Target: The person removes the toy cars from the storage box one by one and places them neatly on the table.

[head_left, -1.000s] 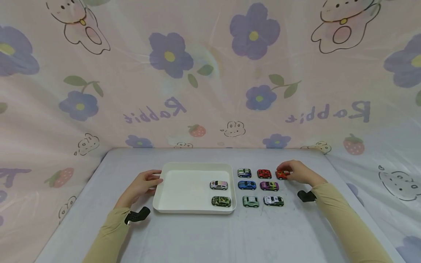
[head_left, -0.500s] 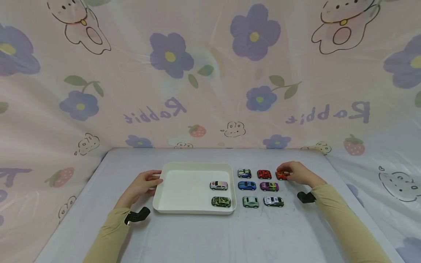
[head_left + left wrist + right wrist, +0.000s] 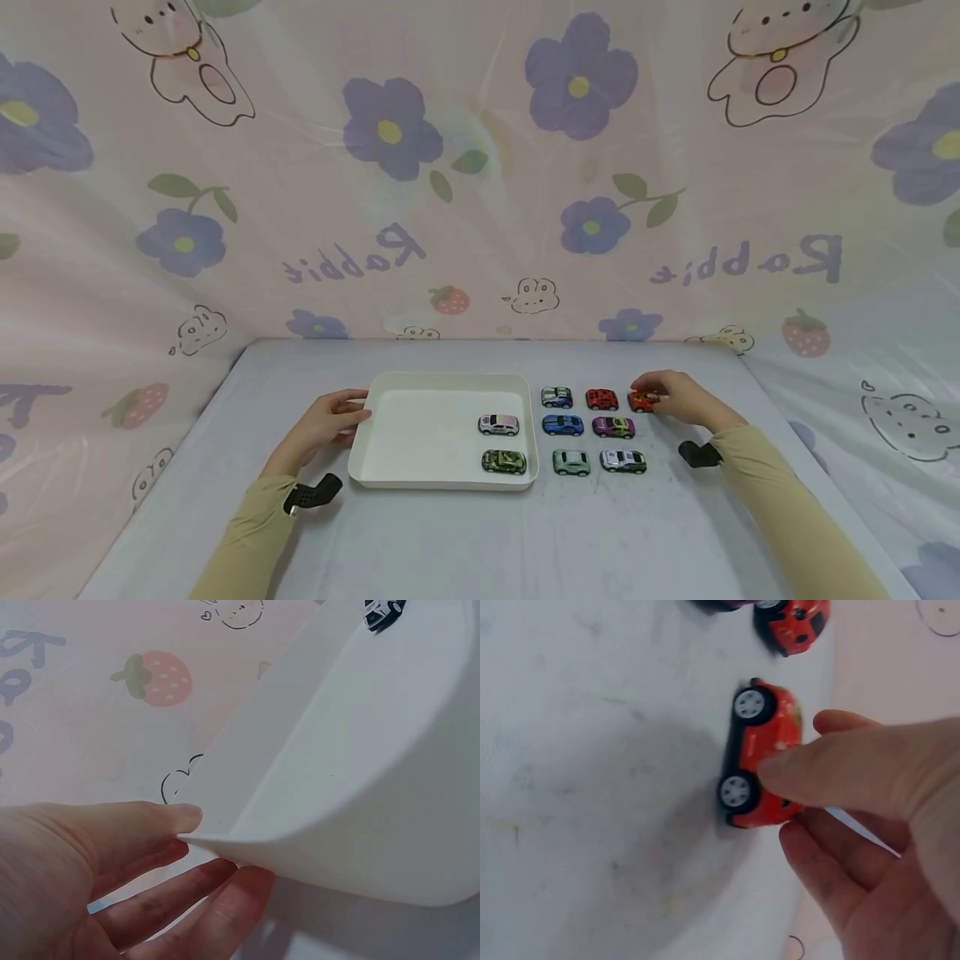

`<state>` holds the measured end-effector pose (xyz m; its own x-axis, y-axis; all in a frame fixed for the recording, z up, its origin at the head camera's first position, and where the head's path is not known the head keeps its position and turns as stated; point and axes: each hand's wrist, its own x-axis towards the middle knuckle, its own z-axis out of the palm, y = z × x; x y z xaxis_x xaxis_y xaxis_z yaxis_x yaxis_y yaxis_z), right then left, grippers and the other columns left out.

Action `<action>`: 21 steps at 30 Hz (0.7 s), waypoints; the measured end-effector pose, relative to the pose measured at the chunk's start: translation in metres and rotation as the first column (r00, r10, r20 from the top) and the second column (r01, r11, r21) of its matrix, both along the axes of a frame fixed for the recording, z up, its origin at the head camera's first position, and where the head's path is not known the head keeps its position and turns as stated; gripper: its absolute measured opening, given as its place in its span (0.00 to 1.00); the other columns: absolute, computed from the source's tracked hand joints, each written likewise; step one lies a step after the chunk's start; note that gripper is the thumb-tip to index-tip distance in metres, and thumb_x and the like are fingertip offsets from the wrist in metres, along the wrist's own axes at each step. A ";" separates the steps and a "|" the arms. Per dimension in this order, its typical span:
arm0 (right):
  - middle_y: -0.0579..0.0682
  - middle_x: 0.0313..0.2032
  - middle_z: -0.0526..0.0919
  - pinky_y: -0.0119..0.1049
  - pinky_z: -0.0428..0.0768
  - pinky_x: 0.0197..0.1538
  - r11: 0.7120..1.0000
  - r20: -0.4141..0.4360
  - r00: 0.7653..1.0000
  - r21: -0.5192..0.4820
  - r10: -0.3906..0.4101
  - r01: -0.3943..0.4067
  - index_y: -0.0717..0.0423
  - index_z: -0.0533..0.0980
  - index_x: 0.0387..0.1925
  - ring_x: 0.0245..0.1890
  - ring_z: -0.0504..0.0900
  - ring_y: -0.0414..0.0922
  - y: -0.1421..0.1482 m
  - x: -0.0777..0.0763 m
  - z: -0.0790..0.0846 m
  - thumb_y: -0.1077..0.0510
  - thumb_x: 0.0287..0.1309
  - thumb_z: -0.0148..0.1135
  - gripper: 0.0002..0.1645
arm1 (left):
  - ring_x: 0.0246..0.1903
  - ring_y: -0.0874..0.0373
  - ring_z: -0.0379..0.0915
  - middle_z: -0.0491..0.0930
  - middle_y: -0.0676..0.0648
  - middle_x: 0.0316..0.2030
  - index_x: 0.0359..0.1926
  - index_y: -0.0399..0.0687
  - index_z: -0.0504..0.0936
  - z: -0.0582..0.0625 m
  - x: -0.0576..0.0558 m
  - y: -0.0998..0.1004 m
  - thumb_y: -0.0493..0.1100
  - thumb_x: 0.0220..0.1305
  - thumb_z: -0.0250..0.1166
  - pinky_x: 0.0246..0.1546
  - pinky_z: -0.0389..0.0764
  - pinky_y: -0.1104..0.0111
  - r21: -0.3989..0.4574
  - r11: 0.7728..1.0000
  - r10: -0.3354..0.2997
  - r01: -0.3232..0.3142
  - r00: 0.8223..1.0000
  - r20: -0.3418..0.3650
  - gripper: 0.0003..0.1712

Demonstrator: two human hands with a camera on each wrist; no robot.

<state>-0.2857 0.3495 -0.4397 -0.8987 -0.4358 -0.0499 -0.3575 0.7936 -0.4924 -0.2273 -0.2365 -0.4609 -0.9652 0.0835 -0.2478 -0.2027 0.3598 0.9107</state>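
A white tray [image 3: 420, 442] lies on the table with two toy cars inside its right part: a white-and-pink one [image 3: 498, 425] and a camouflage-green one [image 3: 504, 462]. My left hand [image 3: 327, 425] pinches the tray's left rim between thumb and fingers, as the left wrist view shows close up. At the far right of the rows of cars, my right hand [image 3: 678, 396] holds an orange-red toy car [image 3: 769, 754] by its sides, the thumb on the near side. That car appears to be on the table surface. A red car [image 3: 602, 399] stands just to its left.
Right of the tray several more toy cars stand in rows: a white-blue-green one [image 3: 557, 397], a blue one [image 3: 562, 425], a purple one [image 3: 613, 427], a pale green one [image 3: 572, 462] and a silver one [image 3: 623, 462]. A patterned cloth [image 3: 480, 192] rises behind the table.
Both hands keep their places, the left on the tray rim and the right at the orange-red car. The whole head view has shifted very slightly.
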 end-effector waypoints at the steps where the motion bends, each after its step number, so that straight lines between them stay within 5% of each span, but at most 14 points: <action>1: 0.62 0.49 0.80 0.58 0.72 0.55 1.000 -0.018 1.000 -0.004 0.013 -0.013 0.67 0.76 0.51 0.52 0.75 0.62 0.000 0.001 0.002 0.76 0.48 0.61 0.24 | 0.43 0.51 0.79 0.76 0.36 0.53 0.66 0.40 0.66 0.000 0.000 0.000 0.43 0.64 0.65 0.36 0.82 0.64 0.004 1.000 0.002 -0.002 1.000 0.002 0.32; 6: 0.62 0.50 0.79 0.56 0.74 0.54 0.997 -0.104 0.993 -0.045 0.061 -0.066 0.67 0.75 0.52 0.52 0.76 0.61 -0.001 0.007 0.011 0.75 0.52 0.62 0.23 | 0.43 0.51 0.79 0.76 0.37 0.52 0.66 0.40 0.66 -0.001 -0.001 0.000 0.43 0.64 0.65 0.36 0.82 0.64 0.000 1.000 0.001 -0.001 1.000 0.001 0.32; 21: 0.59 0.56 0.77 0.50 0.72 0.57 0.968 -0.098 0.977 -0.152 0.189 -0.202 0.62 0.73 0.58 0.55 0.75 0.55 -0.050 0.026 0.048 0.67 0.55 0.67 0.27 | 0.42 0.51 0.79 0.76 0.36 0.53 0.66 0.40 0.66 0.001 -0.001 0.000 0.43 0.64 0.65 0.35 0.82 0.64 -0.009 1.000 0.008 -0.008 1.000 0.008 0.32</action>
<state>-0.2597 0.2998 -0.3918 -0.7933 -0.5997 0.1052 -0.5424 0.6176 -0.5696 -0.2279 -0.2360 -0.4603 -0.9638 0.0733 -0.2563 -0.2131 0.3662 0.9058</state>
